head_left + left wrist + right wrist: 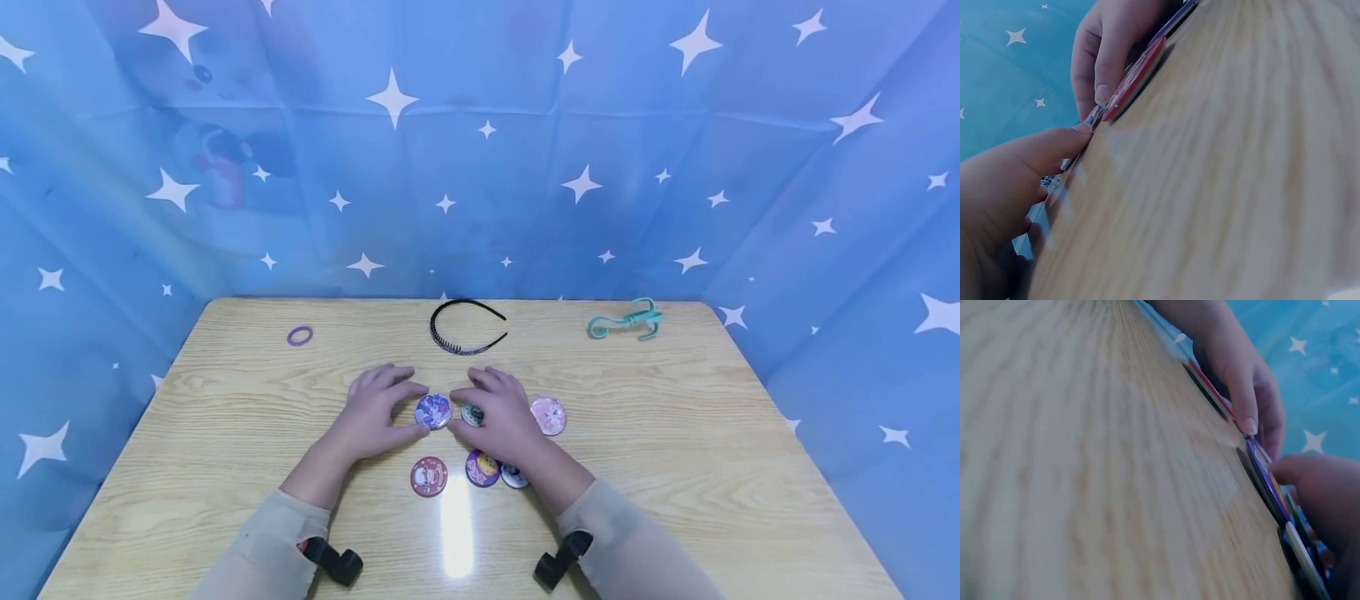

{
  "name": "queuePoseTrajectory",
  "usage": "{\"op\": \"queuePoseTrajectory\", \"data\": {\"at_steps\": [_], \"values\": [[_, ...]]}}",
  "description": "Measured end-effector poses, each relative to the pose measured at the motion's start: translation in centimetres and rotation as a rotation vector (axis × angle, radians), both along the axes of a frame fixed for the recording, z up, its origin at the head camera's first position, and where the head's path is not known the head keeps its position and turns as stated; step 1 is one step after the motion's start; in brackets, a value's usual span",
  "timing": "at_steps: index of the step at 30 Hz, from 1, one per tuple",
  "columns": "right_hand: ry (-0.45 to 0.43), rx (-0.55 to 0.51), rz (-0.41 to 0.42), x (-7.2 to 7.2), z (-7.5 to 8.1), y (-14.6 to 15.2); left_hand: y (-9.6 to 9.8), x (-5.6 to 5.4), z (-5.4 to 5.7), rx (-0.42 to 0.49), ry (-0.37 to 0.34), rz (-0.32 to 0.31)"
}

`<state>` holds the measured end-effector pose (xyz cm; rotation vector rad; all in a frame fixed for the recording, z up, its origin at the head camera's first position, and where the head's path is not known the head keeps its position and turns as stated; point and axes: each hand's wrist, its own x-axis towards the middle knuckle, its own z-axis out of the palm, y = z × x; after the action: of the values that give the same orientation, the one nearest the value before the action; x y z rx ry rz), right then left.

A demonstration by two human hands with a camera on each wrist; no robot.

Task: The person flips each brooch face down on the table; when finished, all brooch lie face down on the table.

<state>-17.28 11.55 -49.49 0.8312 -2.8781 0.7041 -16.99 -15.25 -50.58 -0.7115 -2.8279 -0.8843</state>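
A round purple-blue pin badge (432, 412) lies between both hands. My left hand (378, 414) holds it by the edge, thumb below and index finger above. My right hand (501, 417) is at its right side, thumb and index finger apart, their tips by its edge. Under the right hand's arch, a dark badge with a pale rim (472, 415) shows partly. Nearer me lie a red badge (429, 477), a purple badge with a yellow figure (482, 468) and a dark-and-white badge (514, 476), partly covered by the right wrist. A pink badge (548, 416) sits right of the right hand.
Along the back of the wooden table (675, 467) are a purple ring (300, 335), a black toothed headband (442, 340) and a teal hook-shaped clip (637, 318). A blue star-patterned curtain (480, 167) hangs behind the table and at its sides.
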Motion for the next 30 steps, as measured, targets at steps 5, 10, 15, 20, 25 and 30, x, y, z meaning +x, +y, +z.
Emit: {"op": "queuePoseTrajectory", "data": {"at_steps": [5,10,15,20,25,30], "values": [[-0.006,0.013,-0.013,0.36,-0.61,0.16,0.25,0.27,-0.73,0.026,-0.007,0.006],[0.003,0.018,0.0,0.32,-0.64,0.13,0.28,0.38,-0.6,0.037,-0.022,0.01],[-0.01,-0.015,-0.002,-0.07,-0.35,-0.02,0.26,0.12,-0.01,0.039,-0.047,0.014],[-0.035,-0.035,-0.003,-0.19,-0.41,-0.02,0.31,0.02,0.19,0.044,-0.043,0.018],[-0.062,-0.069,0.008,-0.11,-0.14,-0.12,0.24,0.04,0.09,0.056,-0.032,0.018],[-0.065,-0.152,0.002,-0.08,-0.18,-0.12,0.3,0.02,0.01,0.08,-0.021,0.014]]}}
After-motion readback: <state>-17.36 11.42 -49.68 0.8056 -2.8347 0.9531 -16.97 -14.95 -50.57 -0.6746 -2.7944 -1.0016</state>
